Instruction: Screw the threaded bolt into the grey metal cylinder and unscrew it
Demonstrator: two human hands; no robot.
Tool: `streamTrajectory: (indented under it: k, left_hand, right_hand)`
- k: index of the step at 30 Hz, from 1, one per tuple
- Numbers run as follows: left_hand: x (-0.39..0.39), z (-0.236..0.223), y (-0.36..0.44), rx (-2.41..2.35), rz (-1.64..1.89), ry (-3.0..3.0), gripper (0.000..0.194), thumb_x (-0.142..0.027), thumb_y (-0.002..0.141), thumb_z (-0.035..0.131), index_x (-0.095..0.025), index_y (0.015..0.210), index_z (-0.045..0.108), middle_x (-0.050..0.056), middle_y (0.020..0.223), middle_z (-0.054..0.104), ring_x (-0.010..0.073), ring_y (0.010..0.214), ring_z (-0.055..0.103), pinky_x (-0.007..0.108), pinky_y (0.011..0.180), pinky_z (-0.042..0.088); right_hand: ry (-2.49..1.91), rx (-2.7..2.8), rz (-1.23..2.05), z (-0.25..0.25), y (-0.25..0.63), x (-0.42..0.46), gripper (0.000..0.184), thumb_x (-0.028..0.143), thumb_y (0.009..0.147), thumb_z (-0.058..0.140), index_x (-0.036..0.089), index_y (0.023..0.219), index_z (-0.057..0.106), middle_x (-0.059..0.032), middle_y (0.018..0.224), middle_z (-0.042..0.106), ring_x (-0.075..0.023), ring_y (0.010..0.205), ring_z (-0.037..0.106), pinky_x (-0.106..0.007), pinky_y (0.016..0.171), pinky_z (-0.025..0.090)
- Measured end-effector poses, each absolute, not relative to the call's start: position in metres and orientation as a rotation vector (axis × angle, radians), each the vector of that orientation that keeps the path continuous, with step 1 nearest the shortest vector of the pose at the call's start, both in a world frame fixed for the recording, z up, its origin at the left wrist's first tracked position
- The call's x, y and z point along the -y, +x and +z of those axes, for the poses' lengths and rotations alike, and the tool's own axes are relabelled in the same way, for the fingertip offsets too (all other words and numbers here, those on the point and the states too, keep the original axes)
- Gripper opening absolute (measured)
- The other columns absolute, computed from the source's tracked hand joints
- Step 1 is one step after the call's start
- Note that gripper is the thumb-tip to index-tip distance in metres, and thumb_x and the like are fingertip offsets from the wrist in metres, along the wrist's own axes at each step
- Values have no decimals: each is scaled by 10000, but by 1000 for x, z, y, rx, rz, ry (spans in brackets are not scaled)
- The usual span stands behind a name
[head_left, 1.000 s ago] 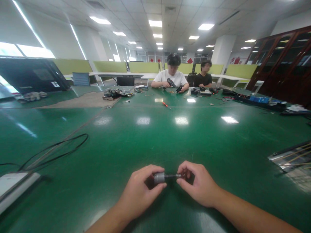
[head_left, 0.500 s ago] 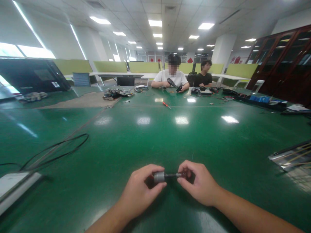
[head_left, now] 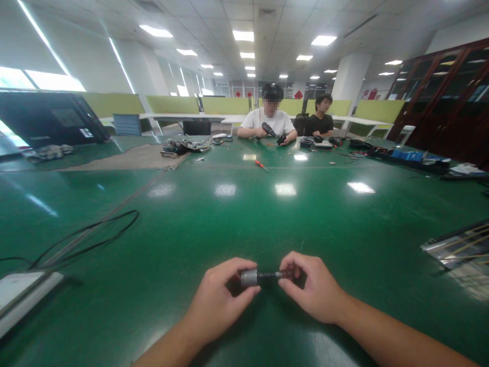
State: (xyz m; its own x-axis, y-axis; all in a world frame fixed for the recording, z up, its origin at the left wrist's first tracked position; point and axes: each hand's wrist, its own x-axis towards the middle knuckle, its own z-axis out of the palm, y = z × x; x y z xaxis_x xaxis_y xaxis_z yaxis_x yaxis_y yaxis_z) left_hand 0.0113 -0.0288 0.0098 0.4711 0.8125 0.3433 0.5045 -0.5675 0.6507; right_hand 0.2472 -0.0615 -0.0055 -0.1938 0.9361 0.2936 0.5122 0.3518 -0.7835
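Observation:
Low in the middle of the head view, my left hand [head_left: 219,293] is closed round a short grey metal cylinder [head_left: 249,278], its thumb below and fingers above. From the cylinder's right side runs a thin dark shaft [head_left: 266,276], lying level. At the shaft's other end, my right hand [head_left: 315,288] pinches a reddish-brown, ridged end piece [head_left: 286,274] between thumb and fingers. Cylinder, shaft and end piece line up as one assembly, which looks like a small motor part; its exact kind is unclear. Fingers partly cover both ends.
A green table [head_left: 229,224] spreads ahead. A black cable [head_left: 130,229] loops at left beside a white-topped box [head_left: 23,290]. Farther off lies an orange screwdriver [head_left: 260,163]. Across the table, a person [head_left: 284,120] holds a power drill [head_left: 268,128]; another person [head_left: 319,122] sits alongside.
Both hands keep the same grips. The cylinder and my left hand sit very slightly farther left; otherwise the scene looks the same.

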Motion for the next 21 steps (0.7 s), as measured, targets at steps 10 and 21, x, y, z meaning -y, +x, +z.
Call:
streamTrajectory:
  k: [10, 21]
  left_hand:
    - [28, 9, 9, -1115, 886, 2259, 246, -215, 775, 748, -249, 1010, 686, 0, 938, 737, 183, 833, 686, 294, 774, 523]
    - [30, 11, 10, -1126, 903, 2257, 236, -207, 773, 742, -243, 1000, 692, 10, 936, 743, 192, 833, 692, 302, 775, 530]
  right_hand:
    - [-1270, 1835, 691, -7, 248, 60, 106, 138, 766, 659, 200, 844, 621, 27, 699, 615, -137, 651, 572, -246, 638, 430]
    - [-1273, 1829, 696, -2, 247, 60, 109, 129, 765, 650, 199, 842, 617, 25, 698, 618, -138, 650, 572, -245, 637, 435]
